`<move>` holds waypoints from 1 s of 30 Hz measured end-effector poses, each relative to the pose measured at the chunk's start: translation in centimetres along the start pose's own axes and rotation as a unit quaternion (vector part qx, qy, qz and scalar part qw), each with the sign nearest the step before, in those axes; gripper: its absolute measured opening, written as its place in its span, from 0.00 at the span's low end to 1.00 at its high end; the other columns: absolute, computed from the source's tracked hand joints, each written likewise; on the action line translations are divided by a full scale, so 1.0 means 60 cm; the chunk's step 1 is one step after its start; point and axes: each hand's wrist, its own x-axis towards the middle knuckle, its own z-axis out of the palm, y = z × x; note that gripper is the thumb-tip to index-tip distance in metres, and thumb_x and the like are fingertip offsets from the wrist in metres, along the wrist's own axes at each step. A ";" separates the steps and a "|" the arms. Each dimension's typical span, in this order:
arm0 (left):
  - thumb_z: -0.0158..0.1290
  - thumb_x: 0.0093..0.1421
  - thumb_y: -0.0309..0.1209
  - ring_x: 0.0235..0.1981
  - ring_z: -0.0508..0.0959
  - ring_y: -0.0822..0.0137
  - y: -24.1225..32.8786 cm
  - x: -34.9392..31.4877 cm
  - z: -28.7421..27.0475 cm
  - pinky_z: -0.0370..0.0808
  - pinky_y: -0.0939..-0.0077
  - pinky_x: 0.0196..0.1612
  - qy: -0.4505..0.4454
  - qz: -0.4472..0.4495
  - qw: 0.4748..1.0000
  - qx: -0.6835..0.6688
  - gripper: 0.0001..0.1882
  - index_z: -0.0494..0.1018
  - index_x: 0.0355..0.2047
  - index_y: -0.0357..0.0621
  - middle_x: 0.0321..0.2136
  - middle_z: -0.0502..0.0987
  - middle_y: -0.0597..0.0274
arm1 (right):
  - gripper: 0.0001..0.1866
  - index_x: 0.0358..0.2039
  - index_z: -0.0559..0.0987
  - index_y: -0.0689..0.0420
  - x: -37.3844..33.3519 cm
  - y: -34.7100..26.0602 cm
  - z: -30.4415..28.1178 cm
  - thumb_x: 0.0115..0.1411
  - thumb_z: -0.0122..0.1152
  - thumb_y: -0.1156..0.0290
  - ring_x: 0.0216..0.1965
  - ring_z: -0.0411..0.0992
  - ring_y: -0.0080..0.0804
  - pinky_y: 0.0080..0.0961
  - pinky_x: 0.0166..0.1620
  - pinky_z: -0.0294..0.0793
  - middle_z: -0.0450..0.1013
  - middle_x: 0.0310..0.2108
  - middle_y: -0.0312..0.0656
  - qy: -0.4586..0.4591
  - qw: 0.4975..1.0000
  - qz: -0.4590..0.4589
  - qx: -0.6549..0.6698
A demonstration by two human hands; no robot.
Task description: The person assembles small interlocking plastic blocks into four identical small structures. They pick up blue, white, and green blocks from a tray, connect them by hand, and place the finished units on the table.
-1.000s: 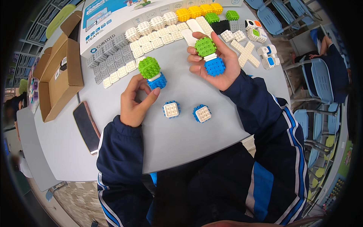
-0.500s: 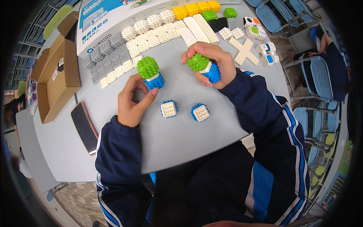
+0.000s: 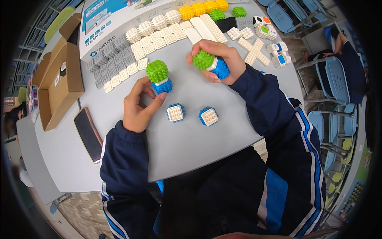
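Observation:
My left hand (image 3: 137, 107) grips the blue lower part of an upright block stack (image 3: 157, 71) between thumb and fingers. This stack has a studded green block on top, a white connector in the middle and a studded blue block below. In my right hand (image 3: 230, 57) is a matching green-and-blue block stack (image 3: 221, 69), held tilted with its green end to the left; the fingers cover part of it. Nearer to me on the table lie two blue studded blocks, each topped by a white plate: a left blue block (image 3: 175, 113) and a right blue block (image 3: 209, 116).
Rows of grey blocks (image 3: 109, 49), white blocks (image 3: 159, 22) and yellow blocks (image 3: 203, 8) line the far side before a large box (image 3: 119, 26). A white cross piece (image 3: 254, 51) lies far right. An open cardboard box (image 3: 75, 85) and a phone (image 3: 88, 135) are left.
My right hand has moved slightly left, and its block stack lies more on its side. My left hand keeps its hold on the other stack, nearly unmoved.

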 end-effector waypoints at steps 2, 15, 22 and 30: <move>0.63 0.56 0.24 0.35 0.70 0.77 -0.001 0.001 0.000 0.67 0.81 0.47 -0.001 0.003 1.000 -0.005 0.23 0.73 0.53 0.37 0.35 0.75 0.70 | 0.22 0.54 0.71 0.60 0.002 0.006 -0.009 0.70 0.44 0.57 0.19 0.68 0.28 0.21 0.23 0.68 0.72 0.47 0.51 -0.019 0.999 -0.021 0.029; 0.63 0.56 0.23 0.36 0.71 0.76 -0.002 -0.002 0.000 0.67 0.81 0.47 0.003 -0.013 1.000 -0.017 0.23 0.72 0.53 0.37 0.33 0.75 0.69 | 0.56 0.69 0.55 0.52 -0.001 0.030 0.021 0.41 0.77 0.83 0.48 0.69 0.28 0.26 0.49 0.74 0.59 0.63 0.42 -0.026 0.970 -0.124 -0.207; 0.63 0.56 0.23 0.35 0.71 0.76 0.001 0.001 0.001 0.68 0.81 0.46 0.001 -0.001 1.000 -0.005 0.23 0.72 0.53 0.37 0.33 0.75 0.69 | 0.43 0.57 0.64 0.55 -0.003 0.036 0.017 0.40 0.77 0.78 0.54 0.66 0.31 0.27 0.55 0.70 0.62 0.54 0.44 -0.011 0.835 -0.299 -0.462; 0.66 0.53 0.23 0.33 0.71 0.76 -0.007 0.002 0.000 0.70 0.80 0.43 0.004 0.008 1.000 0.008 0.26 0.73 0.53 0.35 0.40 0.80 0.64 | 0.37 0.50 0.69 0.58 -0.014 0.035 0.031 0.36 0.70 0.78 0.43 0.68 0.39 0.28 0.46 0.70 0.65 0.43 0.45 0.043 0.794 -0.336 -0.505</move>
